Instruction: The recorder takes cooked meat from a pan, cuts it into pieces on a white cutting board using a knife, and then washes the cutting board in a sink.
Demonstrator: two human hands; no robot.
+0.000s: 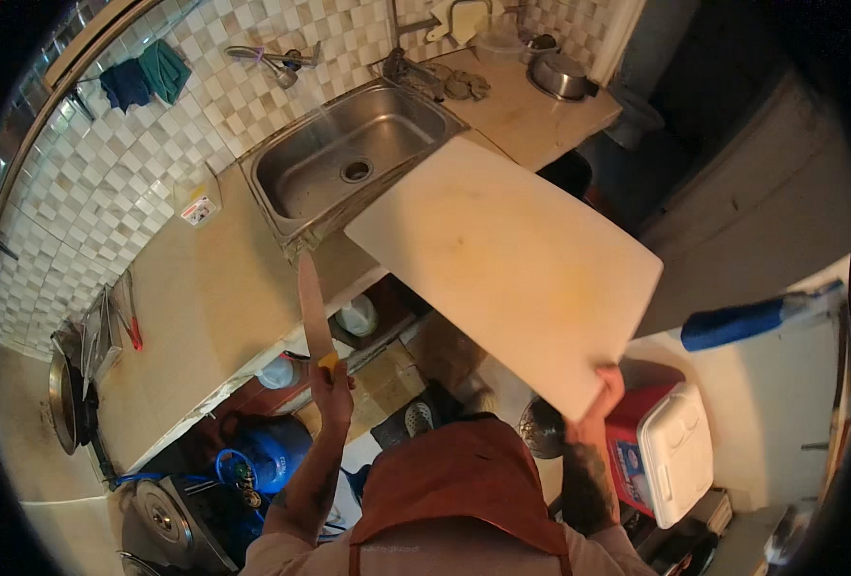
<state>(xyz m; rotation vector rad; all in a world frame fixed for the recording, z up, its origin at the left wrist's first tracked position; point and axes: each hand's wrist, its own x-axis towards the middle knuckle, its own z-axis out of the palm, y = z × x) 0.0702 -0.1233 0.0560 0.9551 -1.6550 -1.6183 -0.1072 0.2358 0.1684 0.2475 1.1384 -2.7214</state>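
Observation:
My left hand (pixel 332 394) is closed around the yellow handle of a kitchen knife (pixel 314 302). Its broad blade points away from me, the tip near the front left corner of the stainless steel sink (pixel 355 151). A large white cutting board (pixel 512 259) is gripped at its near right corner by my right hand (pixel 602 396). The board is tilted, and its far corner overlaps the sink's right edge in view. Faint yellowish stains mark its face. Over the basin hangs a spray faucet (pixel 281 70) on the tiled wall; a faint stream seems to fall from it.
The countertop (pixel 202 302) runs left of the sink, with a plastic container (pixel 198 198) and red-handled tongs (pixel 134 324) on it. Metal bowls (pixel 559 75) stand on the right counter. A blue gas cylinder (pixel 274 450) is below left; a red cooler with a white lid (pixel 676 453) is at right.

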